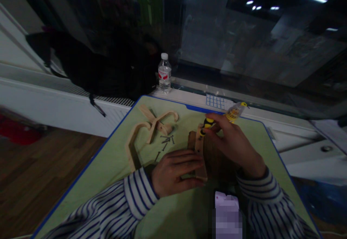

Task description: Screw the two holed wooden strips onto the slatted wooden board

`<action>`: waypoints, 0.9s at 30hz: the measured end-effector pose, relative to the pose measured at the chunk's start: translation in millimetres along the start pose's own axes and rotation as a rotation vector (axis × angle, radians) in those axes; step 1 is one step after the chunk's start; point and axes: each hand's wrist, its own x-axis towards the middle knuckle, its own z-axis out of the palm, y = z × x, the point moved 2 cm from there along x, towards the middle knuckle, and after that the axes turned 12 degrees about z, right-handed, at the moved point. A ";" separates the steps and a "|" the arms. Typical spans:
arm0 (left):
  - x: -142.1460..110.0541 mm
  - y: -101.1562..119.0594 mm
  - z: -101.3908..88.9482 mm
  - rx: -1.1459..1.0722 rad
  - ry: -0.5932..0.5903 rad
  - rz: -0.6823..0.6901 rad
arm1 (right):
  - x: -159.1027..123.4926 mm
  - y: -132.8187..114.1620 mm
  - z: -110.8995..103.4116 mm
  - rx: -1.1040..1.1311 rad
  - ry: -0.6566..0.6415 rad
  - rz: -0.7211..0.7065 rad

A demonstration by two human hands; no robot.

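Observation:
My right hand is closed around the yellow and black handle of a screwdriver. The tool's lower end meets the upper part of a light wooden strip with small holes in it. Fingers of my left hand wrap over the lower part of this strip and grip it against the table. A darker wooden piece lies beside and partly under the strip. Left of it several screws are scattered. Curved wooden pieces, one hook-shaped and one bent, lie farther left.
The green table has a blue edge. On the sill behind stand a water bottle and a clear-and-yellow container. A blue-grid card lies there too. A pale purple, blurred object is near me. A black bag rests left.

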 end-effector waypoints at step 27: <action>-2.3 -1.1 1.3 -0.010 -0.016 -0.007 | 1.0 -0.6 0.2 -0.016 0.029 -0.098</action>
